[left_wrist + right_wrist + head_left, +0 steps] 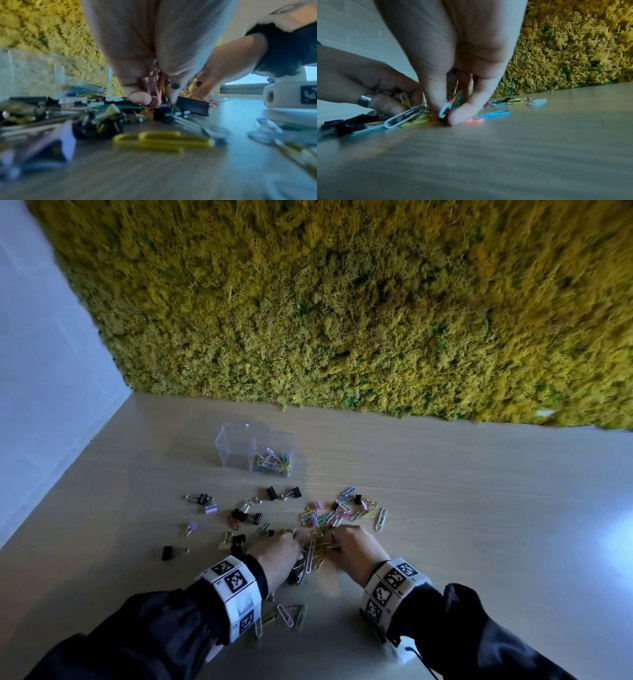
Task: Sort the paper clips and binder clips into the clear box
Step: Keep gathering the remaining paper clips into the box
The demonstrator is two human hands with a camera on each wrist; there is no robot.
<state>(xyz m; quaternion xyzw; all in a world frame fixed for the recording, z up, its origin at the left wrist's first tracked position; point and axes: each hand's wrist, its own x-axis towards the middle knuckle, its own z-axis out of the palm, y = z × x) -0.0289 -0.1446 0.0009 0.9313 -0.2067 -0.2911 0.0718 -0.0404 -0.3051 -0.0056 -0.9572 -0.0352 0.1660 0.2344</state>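
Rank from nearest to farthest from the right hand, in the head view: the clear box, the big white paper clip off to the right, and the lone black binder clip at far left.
1. Big white paper clip, just beyond the right hand, slightly right.
2. Clear box, farther back, left.
3. Lone black binder clip, far left, past the left hand.

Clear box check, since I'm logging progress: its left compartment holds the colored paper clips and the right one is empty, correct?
Reversed. In the head view the clear box holds the colored paper clips in its right compartment; the left one is empty.

clear box (255, 451) behind scattered clips (274, 518), both hands (279, 549) nearest
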